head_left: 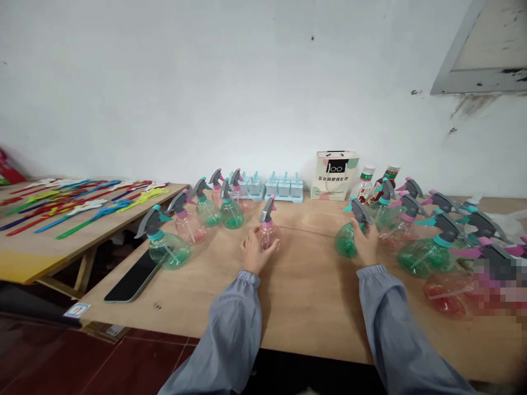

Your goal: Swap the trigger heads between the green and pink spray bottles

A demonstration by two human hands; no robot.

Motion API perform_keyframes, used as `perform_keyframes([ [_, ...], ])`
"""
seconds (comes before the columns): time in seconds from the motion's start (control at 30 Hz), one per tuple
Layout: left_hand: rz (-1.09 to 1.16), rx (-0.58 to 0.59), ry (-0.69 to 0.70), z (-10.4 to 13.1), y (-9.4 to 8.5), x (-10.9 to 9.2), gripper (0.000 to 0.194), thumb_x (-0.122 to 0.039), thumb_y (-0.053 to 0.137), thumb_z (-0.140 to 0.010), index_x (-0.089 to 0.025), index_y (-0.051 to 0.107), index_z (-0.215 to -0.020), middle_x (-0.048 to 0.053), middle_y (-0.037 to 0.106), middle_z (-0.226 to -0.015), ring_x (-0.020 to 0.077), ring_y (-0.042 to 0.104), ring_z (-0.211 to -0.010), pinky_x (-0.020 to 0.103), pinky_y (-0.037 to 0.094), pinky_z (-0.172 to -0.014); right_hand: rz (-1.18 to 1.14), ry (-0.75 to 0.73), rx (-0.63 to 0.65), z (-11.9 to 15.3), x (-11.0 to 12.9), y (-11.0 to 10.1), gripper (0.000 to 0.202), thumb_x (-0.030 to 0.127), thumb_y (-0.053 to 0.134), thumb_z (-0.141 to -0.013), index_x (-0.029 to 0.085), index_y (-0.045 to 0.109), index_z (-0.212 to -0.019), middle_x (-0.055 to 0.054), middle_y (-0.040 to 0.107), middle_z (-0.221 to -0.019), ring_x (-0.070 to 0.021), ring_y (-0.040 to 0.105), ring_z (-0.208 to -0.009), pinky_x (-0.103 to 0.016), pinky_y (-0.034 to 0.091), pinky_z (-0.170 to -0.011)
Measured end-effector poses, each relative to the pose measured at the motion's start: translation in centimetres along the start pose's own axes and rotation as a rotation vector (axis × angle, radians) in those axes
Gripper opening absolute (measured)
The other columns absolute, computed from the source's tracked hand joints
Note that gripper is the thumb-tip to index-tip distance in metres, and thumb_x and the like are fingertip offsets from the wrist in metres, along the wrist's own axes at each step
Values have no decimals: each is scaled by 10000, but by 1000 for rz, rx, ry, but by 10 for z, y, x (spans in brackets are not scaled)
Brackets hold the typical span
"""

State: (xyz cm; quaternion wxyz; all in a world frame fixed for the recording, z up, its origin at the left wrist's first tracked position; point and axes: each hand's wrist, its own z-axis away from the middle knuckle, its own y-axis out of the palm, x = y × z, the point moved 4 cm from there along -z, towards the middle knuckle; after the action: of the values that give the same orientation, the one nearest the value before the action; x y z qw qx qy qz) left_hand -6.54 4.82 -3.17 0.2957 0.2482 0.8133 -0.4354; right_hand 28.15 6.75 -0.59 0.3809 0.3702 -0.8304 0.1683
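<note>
My left hand (256, 251) is wrapped round the body of a pink spray bottle (269, 233), which stands upright near the middle of the wooden table (304, 307). Farther right, my right hand (366, 241) grips a green spray bottle (346, 239) by its upper part, its teal nozzle pointing left. Several pink and green spray bottles stand to the left, among them a green one (169, 250) at the near end. More bottles crowd the right side, including a green one (426, 257) and a pink one (448, 293).
A phone (134, 278) lies at the table's left edge. Along the wall are light-blue molds (284, 188), a paper bag (334, 176) and small labelled bottles (365, 185). Colourful long strips (88, 206) cover another table at the left.
</note>
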Motion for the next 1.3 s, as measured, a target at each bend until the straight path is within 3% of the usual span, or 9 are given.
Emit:
perform_keyframes([
  [0.1,12,0,-2,0,1,1,661,-428,754,-706,-221,440,-1250,136,600,-1289,318,553,-1256,512,327,-1083,60,5,-9,6,-5,0,506,565,627,-807,166,625,-1119,-115,677,-1082,-263,618,-1055,-475,438,-1002],
  [0.23,10,15,-5,0,1,2,671,-433,756,-707,-211,433,-1251,142,593,-1301,319,550,-1258,518,322,-1085,225,-49,-46,25,-13,-7,766,590,664,-754,152,432,-1337,-186,529,-1316,-315,490,-1266,-523,360,-1087],
  [0.37,7,14,10,0,0,1,661,-433,747,-720,-210,436,-1258,138,598,-1290,313,552,-1255,506,324,-1088,320,-107,-21,50,-23,-13,932,636,683,-681,117,301,-1355,-235,429,-1337,-352,467,-1279,-546,379,-1077],
  [0.5,8,17,-6,-1,1,1,653,-443,749,-719,-217,439,-1248,131,601,-1279,311,552,-1256,507,325,-1091,365,-81,9,53,-37,-15,892,703,642,-679,117,343,-1280,-235,472,-1256,-367,513,-1198,-558,431,-1008],
  [0.63,9,7,0,-1,2,2,648,-440,751,-717,-219,441,-1242,132,598,-1280,314,550,-1259,508,330,-1091,452,2,-31,29,-53,-10,883,768,603,-677,118,420,-1247,-239,516,-1232,-405,480,-1207,-602,386,-1006],
  [1.03,-18,11,32,0,3,2,673,-438,764,-713,-218,439,-1261,135,598,-1299,313,558,-1253,489,341,-1077,558,185,-149,-18,-77,21,884,637,757,-639,125,468,-1299,-248,471,-1276,-428,435,-1198,-599,332,-994],
  [1.17,-11,51,40,2,7,0,693,-441,767,-716,-217,430,-1279,136,588,-1322,301,544,-1271,482,332,-1076,489,200,-233,-14,-71,20,918,658,760,-621,125,441,-1297,-219,465,-1239,-413,428,-1197,-620,321,-1004],
  [1.23,-7,75,63,5,9,-3,704,-450,759,-725,-213,421,-1296,143,581,-1333,301,535,-1283,485,326,-1079,384,136,-269,-4,-58,22,852,654,707,-689,133,421,-1299,-185,467,-1210,-361,454,-1155,-601,333,-1010],
  [1.3,-6,110,101,9,13,-8,696,-466,731,-751,-210,412,-1314,150,573,-1346,302,526,-1294,491,317,-1084,228,22,-195,11,-36,31,686,618,628,-785,163,438,-1262,-136,477,-1172,-284,495,-1058,-543,379,-993],
])
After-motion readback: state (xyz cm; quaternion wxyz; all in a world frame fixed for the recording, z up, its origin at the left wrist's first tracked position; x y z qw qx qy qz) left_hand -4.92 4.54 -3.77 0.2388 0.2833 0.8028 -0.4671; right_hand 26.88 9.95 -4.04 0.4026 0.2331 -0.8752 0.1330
